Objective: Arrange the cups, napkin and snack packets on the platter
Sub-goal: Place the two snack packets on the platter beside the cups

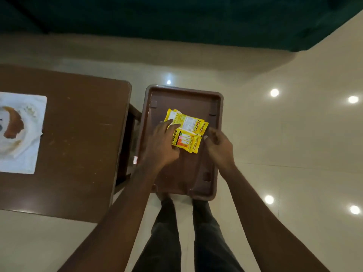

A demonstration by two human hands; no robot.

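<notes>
A brown rectangular platter (pixel 214 185) sits low in front of me, above my legs. Several yellow snack packets (pixel 188 124) lie overlapping in its middle. My left hand (pixel 161 146) rests on the left side of the packets, fingers stretched over the upper one. My right hand (pixel 220 148) hovers at the packets' right edge with loosely curled fingers, one fingertip right beside the lower packet's corner; no grip shows. A white napkin (pixel 21 132) with a brown-patterned round shape on it lies on the table to the left. No cups are in view.
A dark brown table (pixel 78 134) stands left of the platter, its edge close to the platter's left rim. Glossy cream floor (pixel 284 144) with light reflections spreads to the right. A dark green mass (pixel 176 20) fills the far side.
</notes>
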